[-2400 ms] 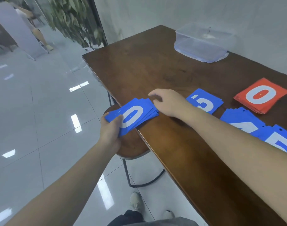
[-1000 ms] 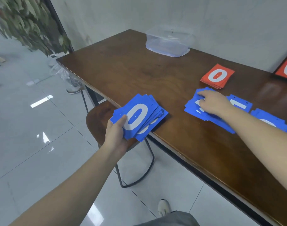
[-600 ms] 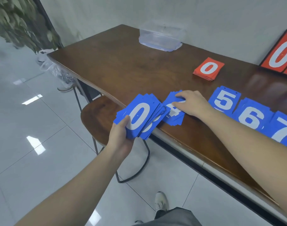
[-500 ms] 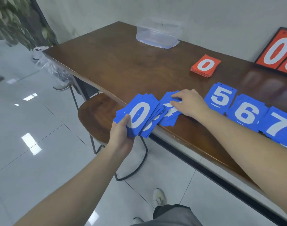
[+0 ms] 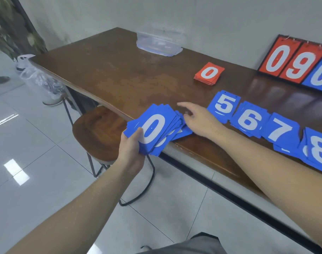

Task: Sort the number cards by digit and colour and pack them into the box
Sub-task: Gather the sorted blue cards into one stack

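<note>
left hand grips a thick fan of blue cards, a white 0 on top, thumb over the top card's near corner and fingers curled beneath; the stack sits at the table edge, partly overhanging it above a wooden stool, probably so further piles can be slid off the edge onto it. right hand lies over the table with fingers loosely spread and extended, pinching nothing that shows; its fingertips are at a small blue pile tucked against and partly under the held fan, apparently feeding that pile in. further right, blue piles stay in digit order along the near edge: 5 pile, 6 pile, 7 pile, 8 pile, overlapping slightly, which keeps the sequence ready for collecting one by one. red 0 pile sits apart, further back, keeping colours separate. clear box waits at the far edge by the wall, well apart from both hands; whether it holds any cards cannot be told. a scoreboard frame showing large digits leans at the wall. judgement: blue gathering is midway, packing not yet begun.
</note>
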The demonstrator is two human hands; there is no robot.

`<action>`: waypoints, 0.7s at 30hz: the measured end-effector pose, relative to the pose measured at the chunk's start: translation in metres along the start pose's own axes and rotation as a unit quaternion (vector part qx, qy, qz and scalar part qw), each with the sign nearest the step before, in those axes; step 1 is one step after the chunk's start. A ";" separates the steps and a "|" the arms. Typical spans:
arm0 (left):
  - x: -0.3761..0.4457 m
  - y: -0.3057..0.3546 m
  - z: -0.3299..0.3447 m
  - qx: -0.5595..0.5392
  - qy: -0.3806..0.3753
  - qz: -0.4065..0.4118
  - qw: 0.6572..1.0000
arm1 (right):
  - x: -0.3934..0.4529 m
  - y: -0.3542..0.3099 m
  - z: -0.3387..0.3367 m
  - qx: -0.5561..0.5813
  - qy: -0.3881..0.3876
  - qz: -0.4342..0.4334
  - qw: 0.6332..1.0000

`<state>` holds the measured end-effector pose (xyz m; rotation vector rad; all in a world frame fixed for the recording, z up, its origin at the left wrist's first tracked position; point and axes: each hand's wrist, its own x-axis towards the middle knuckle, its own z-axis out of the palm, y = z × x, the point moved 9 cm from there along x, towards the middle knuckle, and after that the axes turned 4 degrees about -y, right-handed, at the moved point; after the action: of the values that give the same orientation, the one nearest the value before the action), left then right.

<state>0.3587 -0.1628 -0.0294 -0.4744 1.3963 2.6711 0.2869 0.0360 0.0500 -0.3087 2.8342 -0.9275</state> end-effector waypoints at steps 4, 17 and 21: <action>-0.002 -0.007 0.008 -0.033 0.024 -0.011 0.999 | 0.008 0.054 -0.043 -0.057 0.052 0.032 0.996; -0.015 -0.034 0.059 -0.034 0.059 0.023 0.997 | 0.017 0.104 -0.054 -0.221 -0.043 -0.008 0.974; -0.024 -0.041 0.060 -0.022 0.090 0.042 0.995 | 0.013 0.090 -0.044 -0.187 -0.055 -0.041 0.980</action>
<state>0.3770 -0.0888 -0.0217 -0.6924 1.4342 2.7925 0.2525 0.1283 0.0305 -0.5040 2.8941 -0.3669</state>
